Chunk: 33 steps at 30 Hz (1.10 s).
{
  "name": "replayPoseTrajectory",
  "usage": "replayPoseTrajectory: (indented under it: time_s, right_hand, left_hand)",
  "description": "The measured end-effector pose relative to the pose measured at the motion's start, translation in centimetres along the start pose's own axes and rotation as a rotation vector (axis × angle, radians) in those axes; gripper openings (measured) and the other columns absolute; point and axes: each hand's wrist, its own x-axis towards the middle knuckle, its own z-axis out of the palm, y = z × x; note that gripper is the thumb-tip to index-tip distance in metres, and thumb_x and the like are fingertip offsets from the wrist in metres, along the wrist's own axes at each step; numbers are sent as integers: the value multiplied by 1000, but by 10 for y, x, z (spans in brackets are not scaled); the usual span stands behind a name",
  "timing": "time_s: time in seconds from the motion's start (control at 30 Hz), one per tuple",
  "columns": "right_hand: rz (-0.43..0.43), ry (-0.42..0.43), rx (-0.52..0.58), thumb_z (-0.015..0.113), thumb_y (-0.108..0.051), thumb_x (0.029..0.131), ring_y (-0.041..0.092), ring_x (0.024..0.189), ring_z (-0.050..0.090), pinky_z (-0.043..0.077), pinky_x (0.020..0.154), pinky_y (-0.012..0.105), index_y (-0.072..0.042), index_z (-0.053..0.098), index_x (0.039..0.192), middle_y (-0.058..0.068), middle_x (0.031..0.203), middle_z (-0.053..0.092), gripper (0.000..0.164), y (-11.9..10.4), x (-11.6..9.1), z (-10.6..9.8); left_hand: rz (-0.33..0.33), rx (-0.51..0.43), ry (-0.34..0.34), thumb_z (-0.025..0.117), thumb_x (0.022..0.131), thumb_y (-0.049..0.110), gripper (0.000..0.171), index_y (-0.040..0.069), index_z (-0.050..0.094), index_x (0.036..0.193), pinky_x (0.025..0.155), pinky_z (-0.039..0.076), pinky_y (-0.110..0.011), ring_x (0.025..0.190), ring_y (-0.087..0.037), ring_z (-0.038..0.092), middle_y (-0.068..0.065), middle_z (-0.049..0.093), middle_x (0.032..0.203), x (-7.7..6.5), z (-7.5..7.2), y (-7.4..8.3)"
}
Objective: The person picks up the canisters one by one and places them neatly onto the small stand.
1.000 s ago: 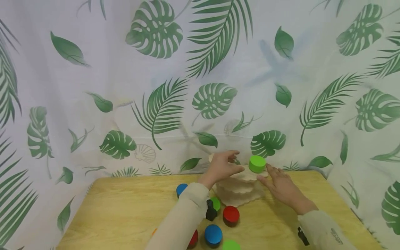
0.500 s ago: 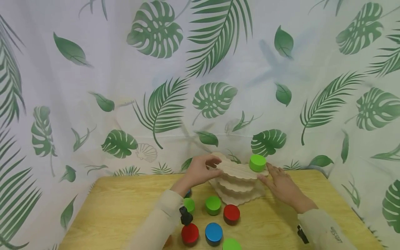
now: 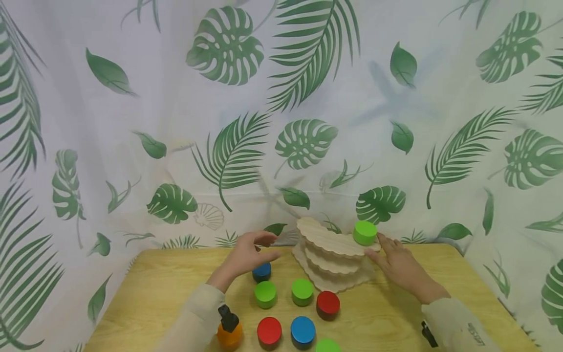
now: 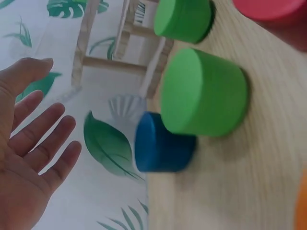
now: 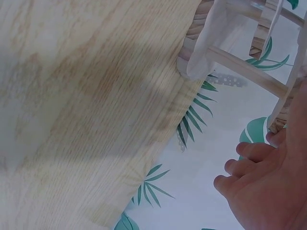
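Note:
A pale wooden three-tier stand with scalloped edges (image 3: 333, 243) stands at the back of the table, its top tier sloping down to the right. One green round block (image 3: 365, 233) sits on that tier's right end. My right hand (image 3: 398, 266) holds the same end between thumb and index finger; in the right wrist view its other fingers (image 5: 235, 167) hang loose below the tier. To the left of the stand my left hand (image 3: 246, 254) is raised over the table, fingers apart and nothing in them. Beneath it are a blue block (image 3: 261, 272) and a green block (image 3: 266, 294).
On the table stand more round blocks: a green one (image 3: 302, 292), a red one (image 3: 328, 305), another red (image 3: 269, 332), a blue one (image 3: 303, 332) and an orange one (image 3: 229, 336) partly behind the left wrist. A leaf-print curtain (image 3: 246, 161) hangs behind the table (image 3: 167, 288).
My left hand has moved left from over the stand's top tier, uncovering the tier and several blocks. My right hand has stayed at the tier's right end, and the green block there has kept its place.

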Motion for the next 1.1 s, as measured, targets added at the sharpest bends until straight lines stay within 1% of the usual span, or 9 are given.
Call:
replayPoseTrajectory:
  time_s: [0.13,0.27,0.5,0.63,0.73,0.8,0.93,1.1]
  right_hand:
    - [-2,-5,1,43,-49,112,71,143,27,26,115,79,14,29,158,40,160,34,80,-3,0,-2]
    - [4,-8,15,43,-50,112,70,145,26,24,117,79,14,27,159,39,162,33,81,-2,-1,-2]
    - [1,-8,24,42,-51,112,71,145,24,24,116,79,13,27,160,38,163,32,81,2,1,0]
    - [-5,-3,21,42,-50,112,71,144,25,24,116,79,13,27,160,38,163,32,81,2,2,2]
    - [-5,-5,20,42,-51,112,71,144,25,25,116,79,13,26,160,38,162,32,81,1,2,3]
    - [-4,-10,19,41,-51,112,71,144,25,25,116,79,12,26,160,38,163,32,81,0,2,3]
    - [3,-16,19,41,-51,112,70,144,25,25,115,80,12,26,160,38,163,31,81,-1,2,2]
    - [13,-18,6,41,-51,112,71,143,26,27,114,80,13,26,160,40,162,31,81,1,1,2]
  left_hand:
    - [-48,-32,22,82,93,25,42,13,72,132,98,57,-55,120,-33,69,-9,75,128,-9,-5,-10]
    - [-77,-54,40,82,92,22,46,11,70,134,99,56,-59,120,-36,68,-12,74,130,-16,-7,-18]
    - [-124,-49,51,83,91,23,53,10,66,140,98,57,-54,118,-37,69,-13,73,131,-28,-7,-39]
    - [-135,-64,40,83,91,22,56,8,65,142,101,57,-56,119,-41,68,-18,71,134,-33,-7,-50]
    - [-160,-74,29,83,92,23,57,8,63,143,99,59,-52,119,-40,68,-22,69,136,-36,-8,-56]
    - [-184,-78,24,83,91,24,58,8,63,143,98,60,-49,119,-37,69,-23,69,136,-38,-9,-60]
    - [-193,-73,16,83,91,25,59,6,63,143,97,60,-47,117,-35,70,-24,69,134,-38,-11,-65]
    - [-207,-63,2,84,90,25,57,9,64,142,98,59,-48,116,-34,70,-23,70,133,-39,-14,-63]
